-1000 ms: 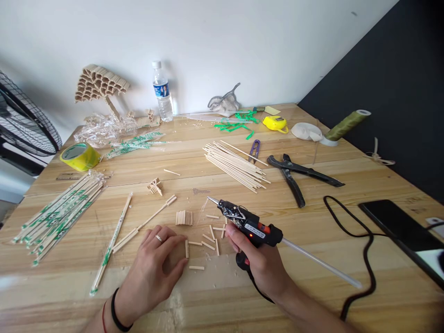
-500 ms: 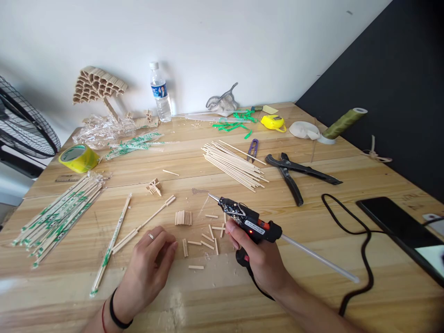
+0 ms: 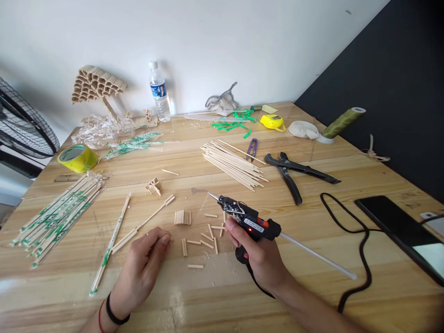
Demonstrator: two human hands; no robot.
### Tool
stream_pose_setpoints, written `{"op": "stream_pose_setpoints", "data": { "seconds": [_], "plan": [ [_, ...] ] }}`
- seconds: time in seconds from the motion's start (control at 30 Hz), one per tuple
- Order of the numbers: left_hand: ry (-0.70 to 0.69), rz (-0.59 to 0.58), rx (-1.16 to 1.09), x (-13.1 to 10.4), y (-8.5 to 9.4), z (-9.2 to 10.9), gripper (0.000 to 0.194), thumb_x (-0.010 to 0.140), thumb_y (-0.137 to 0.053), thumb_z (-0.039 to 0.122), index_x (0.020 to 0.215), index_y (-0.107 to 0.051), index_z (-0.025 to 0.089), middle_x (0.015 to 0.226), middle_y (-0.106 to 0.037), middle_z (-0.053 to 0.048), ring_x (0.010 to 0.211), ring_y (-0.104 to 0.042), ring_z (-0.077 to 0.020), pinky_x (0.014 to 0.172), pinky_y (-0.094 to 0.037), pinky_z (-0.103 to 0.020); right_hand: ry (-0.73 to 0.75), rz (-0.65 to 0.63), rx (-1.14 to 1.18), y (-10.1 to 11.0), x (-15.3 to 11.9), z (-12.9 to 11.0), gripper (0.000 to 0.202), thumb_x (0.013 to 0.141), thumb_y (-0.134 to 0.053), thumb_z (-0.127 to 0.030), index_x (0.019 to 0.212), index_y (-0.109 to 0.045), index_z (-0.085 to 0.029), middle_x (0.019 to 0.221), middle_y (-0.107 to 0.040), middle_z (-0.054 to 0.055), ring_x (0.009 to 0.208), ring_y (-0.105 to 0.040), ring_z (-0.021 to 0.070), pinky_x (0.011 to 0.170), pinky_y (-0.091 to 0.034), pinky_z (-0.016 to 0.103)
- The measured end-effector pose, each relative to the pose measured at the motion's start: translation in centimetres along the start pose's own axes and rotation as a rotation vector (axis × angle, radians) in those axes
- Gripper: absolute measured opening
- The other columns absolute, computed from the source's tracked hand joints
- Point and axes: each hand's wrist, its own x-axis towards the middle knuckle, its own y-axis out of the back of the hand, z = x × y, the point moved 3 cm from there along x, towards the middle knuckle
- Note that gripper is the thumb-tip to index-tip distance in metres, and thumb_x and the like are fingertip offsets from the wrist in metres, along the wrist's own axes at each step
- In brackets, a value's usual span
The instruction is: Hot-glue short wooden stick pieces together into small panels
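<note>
Left hand [image 3: 144, 260] withdrew; glue gun [image 3: 255, 224] black, red-lit.

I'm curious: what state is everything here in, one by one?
Black glue gun: gripped by the right hand, red light on
Left hand: fingers drawn together
Clear blue-labelled plastic bottle: upright, capped
Black long-handled cutter: open, lying flat
Loose pale wooden sticks: unwrapped, heaped
Wooden sticks in clear green-printed sleeves: wrapped
Black rectangular phone: flat, screen mostly dark
Black wire-caged fan: spinning or stopped, cannot tell
</note>
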Motion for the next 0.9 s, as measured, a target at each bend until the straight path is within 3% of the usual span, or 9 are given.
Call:
{"op": "stream_pose_setpoints", "data": {
  "seconds": [0.23, 0.4, 0.57, 0.73, 0.9],
  "plan": [
    [-0.128, 0.020, 0.071, 0.3, -0.1, 0.5, 0.020, 0.098, -0.066, 0.026, 0.085, -0.080, 0.021, 0.074, -0.073, -0.005, 0.064, -0.063, -0.0175, 0.057, -0.044, -0.025, -0.043, -0.041, 0.015, -0.1, -0.1, -0.2, 0.046, 0.090, -0.070, -0.061, 0.073, -0.052, -0.023, 0.063, -0.043, -0.004, 0.060, -0.038, 0.0153, 0.057, -0.029, 0.032],
    [-0.121, 0.099, 0.102, 0.2, -0.1, 0.1, 0.032, 0.093, -0.071, 0.026, 0.063, -0.063, 0.020, 0.059, -0.055, 0.002, 0.052, -0.046, -0.0121, 0.050, -0.033, -0.023, -0.033, -0.042, -0.019, -0.2, -0.1, -0.3, 0.044, 0.091, -0.069, -0.060, 0.075, -0.053, -0.022, 0.062, -0.043, -0.004, 0.059, -0.039, 0.0152, 0.057, -0.030, 0.032],
    [-0.064, 0.130, 0.064, 0.1, 0.1, -0.6, 0.040, 0.093, -0.073, 0.032, 0.063, -0.048, 0.021, 0.061, -0.047, 0.005, 0.054, -0.041, -0.0116, 0.050, -0.033, -0.022, -0.032, -0.042, -0.034, -0.3, -0.1, -0.4, 0.043, 0.090, -0.068, -0.059, 0.074, -0.055, -0.022, 0.061, -0.044, -0.004, 0.058, -0.039, 0.0148, 0.054, -0.030, 0.031],
    [0.018, 0.202, -0.035, -0.1, 0.6, -0.8, 0.042, 0.106, -0.053, 0.044, 0.071, -0.041, 0.024, 0.065, -0.037, 0.007, 0.056, -0.034, -0.0131, 0.052, -0.034, -0.024, -0.018, -0.046, -0.042, -0.3, 0.0, -0.7, 0.042, 0.090, -0.068, -0.056, 0.070, -0.053, -0.022, 0.061, -0.045, -0.004, 0.057, -0.040, 0.0147, 0.053, -0.030, 0.031],
    [0.134, 0.122, -0.066, 0.0, 0.5, -1.6, 0.055, 0.105, -0.043, 0.066, 0.068, -0.038, 0.025, 0.062, -0.036, 0.006, 0.055, -0.032, -0.0138, 0.049, -0.029, -0.027, -0.020, -0.047, -0.065, -0.4, 0.0, -1.0, 0.042, 0.088, -0.068, -0.055, 0.067, -0.051, -0.023, 0.058, -0.043, -0.004, 0.054, -0.036, 0.0139, 0.052, -0.028, 0.031]
  ]
}}
